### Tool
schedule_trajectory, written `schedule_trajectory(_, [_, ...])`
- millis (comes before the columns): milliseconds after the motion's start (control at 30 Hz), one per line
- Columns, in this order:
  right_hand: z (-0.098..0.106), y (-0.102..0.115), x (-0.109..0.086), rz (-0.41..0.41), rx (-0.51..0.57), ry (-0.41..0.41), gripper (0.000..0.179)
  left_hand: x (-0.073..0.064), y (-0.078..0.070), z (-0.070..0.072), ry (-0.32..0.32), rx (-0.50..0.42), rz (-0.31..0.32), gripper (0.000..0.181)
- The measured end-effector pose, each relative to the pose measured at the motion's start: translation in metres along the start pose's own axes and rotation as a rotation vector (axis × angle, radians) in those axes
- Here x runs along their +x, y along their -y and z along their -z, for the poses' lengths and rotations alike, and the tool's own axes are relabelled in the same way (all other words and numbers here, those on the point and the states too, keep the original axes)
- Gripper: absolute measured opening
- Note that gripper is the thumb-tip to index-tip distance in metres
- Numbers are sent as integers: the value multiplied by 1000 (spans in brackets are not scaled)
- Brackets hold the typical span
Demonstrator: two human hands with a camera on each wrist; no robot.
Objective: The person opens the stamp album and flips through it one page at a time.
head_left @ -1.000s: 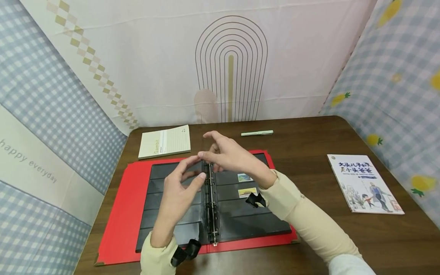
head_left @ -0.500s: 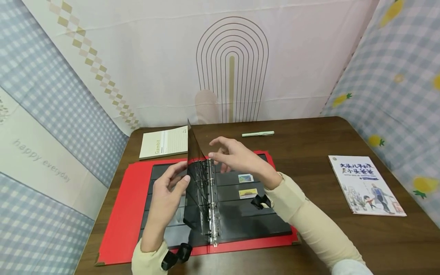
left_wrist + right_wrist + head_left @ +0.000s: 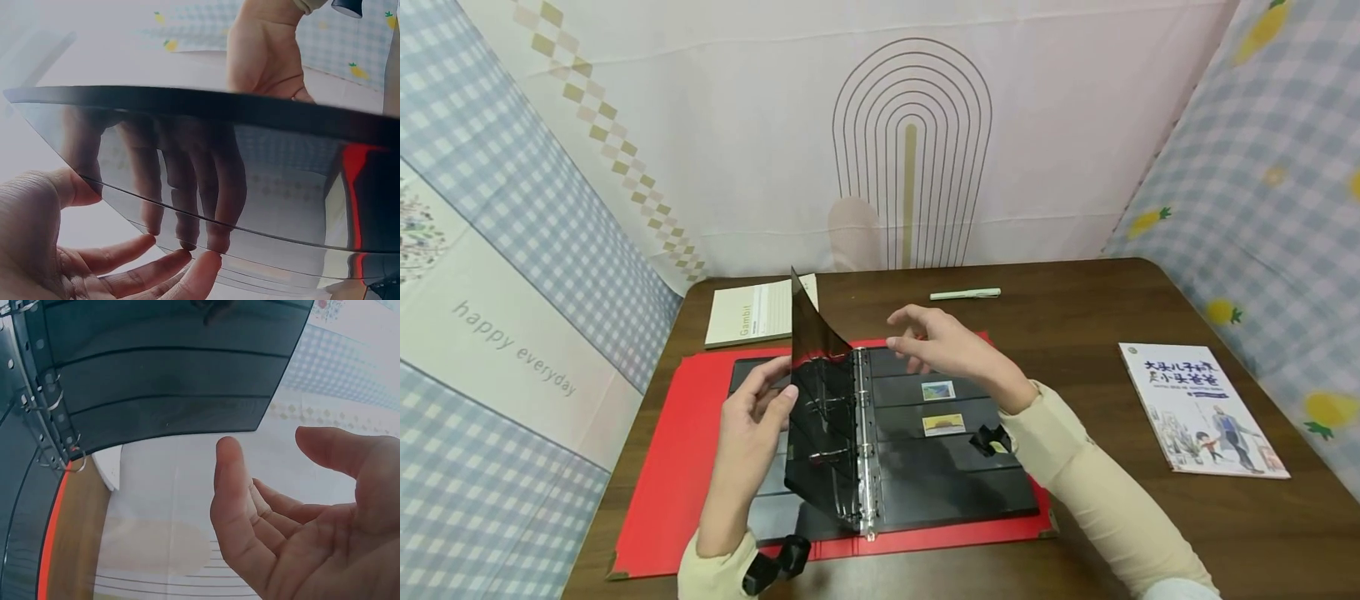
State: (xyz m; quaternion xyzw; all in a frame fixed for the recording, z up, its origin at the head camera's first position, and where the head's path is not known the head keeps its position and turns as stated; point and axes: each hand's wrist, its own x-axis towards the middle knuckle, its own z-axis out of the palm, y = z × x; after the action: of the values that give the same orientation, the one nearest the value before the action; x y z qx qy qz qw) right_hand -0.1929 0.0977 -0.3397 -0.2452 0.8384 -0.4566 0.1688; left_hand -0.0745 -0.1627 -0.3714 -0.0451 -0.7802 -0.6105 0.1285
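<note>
A red ring binder [image 3: 662,467] lies open with black pocket pages. One dark page [image 3: 820,417] stands up from the metal rings [image 3: 865,450], leaning left. My left hand [image 3: 752,425] is at this page's left side. In the left wrist view, the fingertips [image 3: 203,265] lie right at its glossy face, where the fingers are mirrored. My right hand [image 3: 947,342] hovers over the top of the right-hand page [image 3: 955,483], fingers loosely bent, holding nothing. Two stamps, one blue-green [image 3: 937,390] and one yellow [image 3: 943,424], sit in that page's strips.
A cream notebook [image 3: 748,312] lies behind the binder, partly covered by the raised page. A pale green pen [image 3: 965,293] is at the back of the wooden table [image 3: 1075,317]. To the right lies a white picture-covered book [image 3: 1202,408].
The dark page has come up into view and swung left at the rings. My left hand has moved left with it, while my right hand has drawn away to the right.
</note>
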Motion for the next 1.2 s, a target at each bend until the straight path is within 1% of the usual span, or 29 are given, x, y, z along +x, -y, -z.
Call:
schedule_trajectory(200, [6, -15, -1, -20, -13, -9, 43, -1, 3, 5, -29, -17, 18, 36])
schedule_trajectory(400, [11, -26, -7, -45, -21, -6, 44, -4, 6, 11, -35, 11, 75, 37])
schedule_trajectory(500, [13, -32, -8, -39, -33, -9, 44, -5, 7, 12, -43, 18, 99, 39])
schedule_trajectory(633, [17, -42, -9, -36, -56, -10, 45, -5, 9, 13, -52, 15, 103, 40])
schedule_trajectory(767, [21, -53, -9, -63, -77, -9, 46, -6, 11, 14, -62, 21, 117, 41])
schedule_trajectory(900, [24, -63, -9, -100, -85, -9, 48, -8, 12, 16, -75, 12, 151, 43])
schedule_trajectory(967, [25, -68, -8, -116, -109, -10, 50, -9, 14, 17, -83, 0, 156, 44])
schedule_trajectory(1100, [24, -79, -3, -145, -189, -1, 55, -12, 18, 20, -105, 8, 152, 46])
schedule_trajectory(1200, [24, -88, 1, -147, -242, 12, 58, -13, 22, 23, -123, 10, 161, 47])
